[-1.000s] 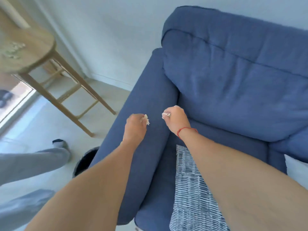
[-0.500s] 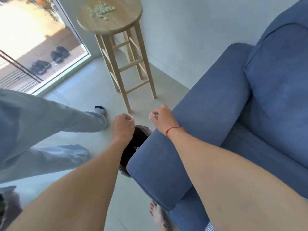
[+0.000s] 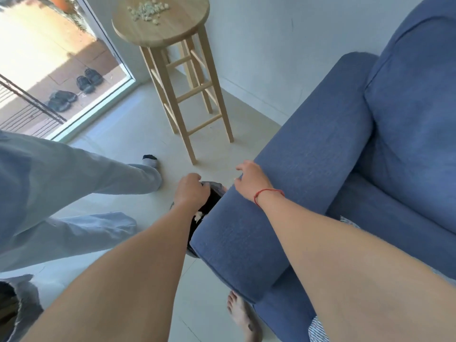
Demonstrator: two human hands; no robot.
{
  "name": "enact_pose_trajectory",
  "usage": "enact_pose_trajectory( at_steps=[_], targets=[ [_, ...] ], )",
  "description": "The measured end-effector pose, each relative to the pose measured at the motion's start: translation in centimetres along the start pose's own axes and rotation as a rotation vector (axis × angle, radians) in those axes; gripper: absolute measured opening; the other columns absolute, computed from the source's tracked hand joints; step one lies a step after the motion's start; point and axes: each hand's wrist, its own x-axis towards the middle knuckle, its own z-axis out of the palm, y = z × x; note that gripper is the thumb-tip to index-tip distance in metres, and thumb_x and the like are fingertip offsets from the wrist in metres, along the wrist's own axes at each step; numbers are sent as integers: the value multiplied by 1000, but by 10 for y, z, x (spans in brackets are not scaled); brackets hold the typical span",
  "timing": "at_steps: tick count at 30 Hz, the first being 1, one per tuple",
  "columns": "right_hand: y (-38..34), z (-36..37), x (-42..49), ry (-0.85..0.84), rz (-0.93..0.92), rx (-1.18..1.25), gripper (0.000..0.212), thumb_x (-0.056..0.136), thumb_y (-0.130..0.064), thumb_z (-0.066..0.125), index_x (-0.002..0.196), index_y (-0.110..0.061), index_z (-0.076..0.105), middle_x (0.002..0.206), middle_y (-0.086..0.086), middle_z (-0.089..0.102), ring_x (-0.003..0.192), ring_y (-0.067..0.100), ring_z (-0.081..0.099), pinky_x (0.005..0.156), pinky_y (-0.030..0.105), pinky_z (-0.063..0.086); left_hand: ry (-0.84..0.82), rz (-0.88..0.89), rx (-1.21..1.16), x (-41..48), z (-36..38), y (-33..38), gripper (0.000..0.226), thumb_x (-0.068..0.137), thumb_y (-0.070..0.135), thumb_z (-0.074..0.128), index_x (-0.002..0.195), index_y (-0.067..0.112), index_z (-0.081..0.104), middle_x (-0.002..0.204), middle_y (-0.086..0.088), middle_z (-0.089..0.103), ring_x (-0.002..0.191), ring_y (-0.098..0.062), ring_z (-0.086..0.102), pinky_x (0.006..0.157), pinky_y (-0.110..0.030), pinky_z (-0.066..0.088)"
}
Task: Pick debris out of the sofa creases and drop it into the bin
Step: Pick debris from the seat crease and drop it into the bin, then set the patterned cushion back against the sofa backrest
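- Pale tiled floor (image 3: pixel 128 149) runs from a glass door at upper left to a white wall behind the seating.
- Blue sofa (image 3: pixel 370 134) occupies the right side; its armrest (image 3: pixel 276 198) extends toward the camera.
- Black-lined bin (image 3: pixel 209 206) stands on the floor, tight against the outer side of the armrest and largely hidden by it and by the left forearm.
- White debris (image 3: pixel 198 216) is visible inside the bin, against the dark liner.
- Left hand (image 3: pixel 191 191) hangs directly over the bin opening, fingers curled inward; whether anything is held cannot be told.
- Right hand (image 3: pixel 251 181) rests on the front end of the armrest, fingers loosely bent and spread, gripping nothing visible. A red string (image 3: pixel 267 192) circles that wrist.
- Wooden stool (image 3: pixel 172 45) stands beyond the bin, near the wall, with pale crumbs (image 3: pixel 146 9) scattered on its round seat.
- Second person's legs in light grey trousers (image 3: pixel 61 183) cross the left side.
- One bare foot (image 3: pixel 243 317) shows on the floor below the armrest.
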Motion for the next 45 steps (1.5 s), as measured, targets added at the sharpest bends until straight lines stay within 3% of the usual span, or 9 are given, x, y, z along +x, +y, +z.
enact_pose_trajectory(
  at_steps=[3,8,14,23,30,33,37,42,45],
  targets=[
    [35,-40,-8,75,58,38,41,96,-11,48,137,-8,51,156,7,32,140,26,38,109,36,38,-19,87,55,-13,12,55,50,95,34,51,140,12,47,134,-8,58,126,-26,52,103,-38,42],
    [106,-99,-35,204,175,151,47,95,-13,48,142,-12,45,161,6,21,146,24,27,114,37,30,1,327,192,-44,56,152,50,94,43,49,131,11,54,127,-8,62,116,-28,58,96,-38,45],
    [219,-141,-99,345,371,271,48,94,-10,46,142,-10,44,159,8,25,146,22,26,115,36,28,-83,568,324,-102,147,233,27,96,26,44,110,10,61,125,-15,61,116,-32,55,99,-37,39],
    [359,-145,-203,414,640,403,50,95,-11,46,145,-7,39,156,6,30,142,22,33,112,36,33,-302,595,441,-173,276,266,40,95,27,44,128,7,53,128,-11,58,120,-28,52,98,-37,39],
    [433,-102,-263,388,850,440,49,92,-19,55,139,-6,44,146,11,41,133,29,45,110,39,38,-468,361,557,-204,359,236,47,94,31,48,136,11,41,137,-12,49,127,-31,47,103,-45,44],
    [449,-81,-275,346,947,480,61,86,-28,63,139,-11,38,146,9,38,131,34,47,107,47,43,-451,308,515,-213,371,225,65,94,35,49,149,13,22,157,-9,22,144,-30,23,113,-49,31],
    [453,-50,-285,239,1095,606,98,78,-43,72,151,-13,15,157,11,21,142,38,29,114,50,33,-358,17,516,-214,376,216,104,84,57,58,153,19,-9,162,-13,-8,150,-29,-5,119,-53,12],
    [458,-44,-279,205,1211,838,117,73,-42,78,153,-9,-1,155,13,30,141,36,33,116,43,33,-450,-309,225,-202,376,211,125,76,48,75,150,11,-18,159,-13,18,145,-31,25,117,-42,27],
    [458,-54,-273,213,1256,926,82,70,-29,76,139,-4,38,129,12,57,117,30,55,99,35,48,-509,-287,173,-192,371,212,99,78,35,77,148,-1,17,145,-16,45,130,-30,49,100,-33,43]
  ],
)
